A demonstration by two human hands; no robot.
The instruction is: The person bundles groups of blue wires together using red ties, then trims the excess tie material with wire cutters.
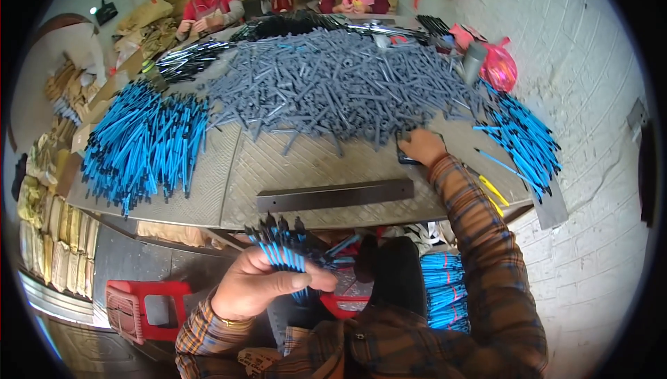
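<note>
My left hand (264, 282) is closed round a bundle of slim blue sticks with black tips (279, 247), held upright in front of my lap below the table edge. The thumb lies across the bundle. My right hand (421, 147) reaches over the table to the near edge of a large heap of grey tubes (333, 87). Its fingers are curled down at a small dark flat object (407, 159), and what they pinch, if anything, is hidden. A dark bar with holes at its ends (335, 195) lies along the table's front edge.
Blue sticks are piled at the left (149, 143) and right (521, 139) of the table. Yellow-handled scissors (493, 191) lie by my right forearm. Tied blue bundles (445, 289) are stacked below. A red stool (149, 309) stands left. Two people sit across the table.
</note>
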